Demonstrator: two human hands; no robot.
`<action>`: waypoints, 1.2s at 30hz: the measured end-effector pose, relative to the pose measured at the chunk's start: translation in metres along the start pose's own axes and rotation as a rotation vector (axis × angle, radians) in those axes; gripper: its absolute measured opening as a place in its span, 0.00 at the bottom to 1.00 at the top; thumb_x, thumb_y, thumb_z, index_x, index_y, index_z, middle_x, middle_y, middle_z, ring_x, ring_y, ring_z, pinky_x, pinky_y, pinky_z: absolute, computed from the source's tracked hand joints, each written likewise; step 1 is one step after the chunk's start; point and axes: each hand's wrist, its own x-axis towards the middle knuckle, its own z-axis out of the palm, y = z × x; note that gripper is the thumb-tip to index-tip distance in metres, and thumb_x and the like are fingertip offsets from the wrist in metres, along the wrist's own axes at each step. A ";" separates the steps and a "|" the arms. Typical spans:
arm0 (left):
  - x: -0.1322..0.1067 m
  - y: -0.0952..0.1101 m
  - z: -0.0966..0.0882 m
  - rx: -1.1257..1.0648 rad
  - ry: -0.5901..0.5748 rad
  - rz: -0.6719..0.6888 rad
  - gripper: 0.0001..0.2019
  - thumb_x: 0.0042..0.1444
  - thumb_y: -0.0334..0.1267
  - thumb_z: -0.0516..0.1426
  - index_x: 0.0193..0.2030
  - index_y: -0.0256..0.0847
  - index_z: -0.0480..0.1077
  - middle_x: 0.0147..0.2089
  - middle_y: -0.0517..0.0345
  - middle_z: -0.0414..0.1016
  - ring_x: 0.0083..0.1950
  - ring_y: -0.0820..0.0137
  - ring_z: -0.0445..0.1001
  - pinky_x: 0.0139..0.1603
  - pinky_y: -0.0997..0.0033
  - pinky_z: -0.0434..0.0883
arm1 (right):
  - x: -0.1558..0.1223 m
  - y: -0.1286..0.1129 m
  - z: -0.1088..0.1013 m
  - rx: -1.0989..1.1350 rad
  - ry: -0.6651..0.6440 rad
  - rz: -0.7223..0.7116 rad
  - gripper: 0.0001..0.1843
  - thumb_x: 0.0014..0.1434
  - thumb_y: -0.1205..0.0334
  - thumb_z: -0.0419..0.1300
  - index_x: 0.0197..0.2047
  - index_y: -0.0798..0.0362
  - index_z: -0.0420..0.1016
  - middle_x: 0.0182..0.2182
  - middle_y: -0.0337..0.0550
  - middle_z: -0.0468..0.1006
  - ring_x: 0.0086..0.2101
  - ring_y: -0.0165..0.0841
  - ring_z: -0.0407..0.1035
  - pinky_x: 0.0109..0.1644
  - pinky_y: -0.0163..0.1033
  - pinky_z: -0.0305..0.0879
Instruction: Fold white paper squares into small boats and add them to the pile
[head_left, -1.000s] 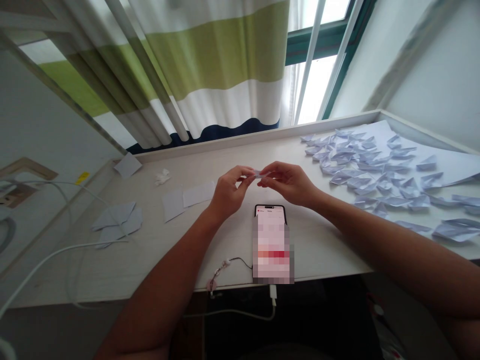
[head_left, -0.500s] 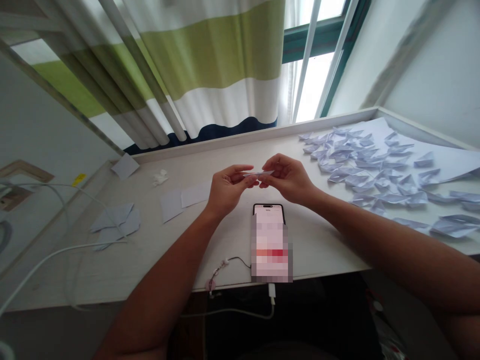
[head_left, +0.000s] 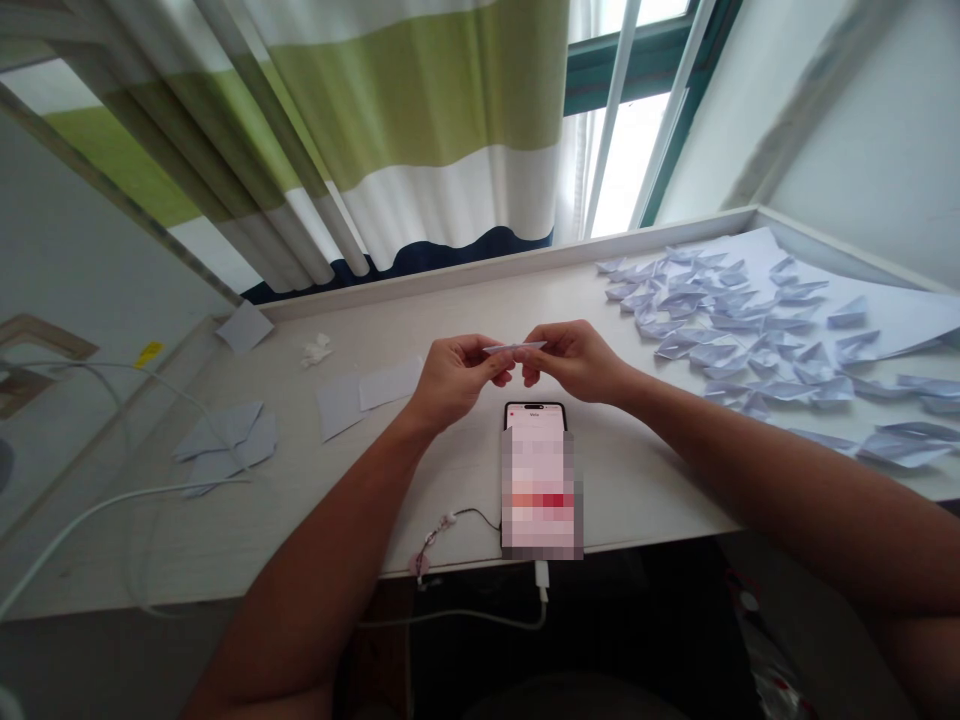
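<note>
Pinched between both hands, a small folded white paper (head_left: 516, 347) is held above the desk, its pointed ends showing at left and right. My left hand (head_left: 459, 372) closes thumb and fingers on its left half. On the right half, my right hand (head_left: 576, 358) grips it the same way, and the fingertips of both hands nearly meet at the middle. Below the hands lies a phone (head_left: 534, 420) with a lit, partly blurred screen. Many folded paper boats (head_left: 739, 335) spread over the right side of the desk.
Flat paper sheets (head_left: 349, 405) lie left of my hands, with more paper (head_left: 232, 440) farther left beside a pale cable (head_left: 127, 500). A crumpled tissue (head_left: 316, 350) sits behind them. A charging cable (head_left: 542, 578) hangs from the phone over the front edge. A raised rim (head_left: 450, 278) borders the back.
My fingers have curled in closer around the folded paper, the raised fingers coming down, so more of its upper edge shows. The view has shifted slightly.
</note>
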 end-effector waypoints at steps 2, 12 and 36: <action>-0.002 0.003 0.002 -0.014 -0.014 -0.012 0.18 0.54 0.49 0.76 0.39 0.35 0.84 0.31 0.52 0.84 0.31 0.70 0.80 0.36 0.69 0.79 | 0.000 -0.002 -0.002 -0.006 -0.027 -0.034 0.24 0.65 0.40 0.73 0.35 0.55 0.81 0.25 0.41 0.82 0.27 0.31 0.77 0.33 0.38 0.73; -0.002 0.011 0.000 -0.065 0.022 -0.114 0.13 0.61 0.44 0.66 0.40 0.35 0.85 0.37 0.48 0.87 0.37 0.65 0.86 0.41 0.65 0.82 | 0.002 0.008 0.003 -0.035 0.085 -0.011 0.14 0.65 0.52 0.73 0.42 0.54 0.80 0.32 0.40 0.83 0.31 0.31 0.78 0.38 0.40 0.78; -0.006 -0.006 0.005 0.271 -0.059 -0.003 0.14 0.68 0.47 0.65 0.46 0.37 0.82 0.37 0.49 0.88 0.37 0.65 0.86 0.37 0.69 0.82 | 0.000 0.019 0.006 0.049 -0.045 0.072 0.23 0.69 0.51 0.68 0.60 0.57 0.81 0.33 0.41 0.84 0.31 0.32 0.78 0.38 0.41 0.78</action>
